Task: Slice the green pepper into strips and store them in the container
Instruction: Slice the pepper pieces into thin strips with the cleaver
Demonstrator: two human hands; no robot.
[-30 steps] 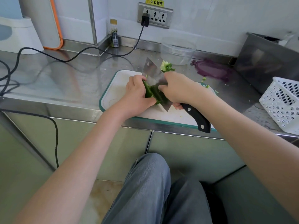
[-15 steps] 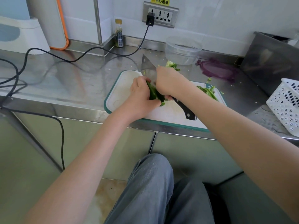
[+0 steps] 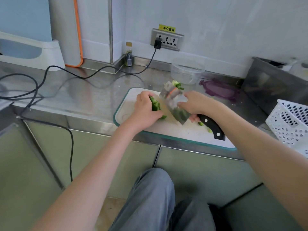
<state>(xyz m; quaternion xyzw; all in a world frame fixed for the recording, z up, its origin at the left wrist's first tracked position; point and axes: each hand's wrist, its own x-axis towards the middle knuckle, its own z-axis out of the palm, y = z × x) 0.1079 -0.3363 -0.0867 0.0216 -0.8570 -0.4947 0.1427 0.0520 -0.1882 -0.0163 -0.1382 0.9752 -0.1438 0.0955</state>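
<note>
Head view, cleaver (image 3: 175, 107): lifted clear of the green pepper (image 3: 155, 106) since half a second ago; next cut pending.
Left hand (image 3: 145, 108): grasping the pepper on the cutting board (image 3: 126, 107).
Right hand (image 3: 196, 104): clenched round the cleaver, right of the pepper.
Container (image 3: 187, 70): beyond the board, empty.

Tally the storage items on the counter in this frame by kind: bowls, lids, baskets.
Clear bowl: 1
Purple lid: 1
White basket: 1
Total: 3
</note>
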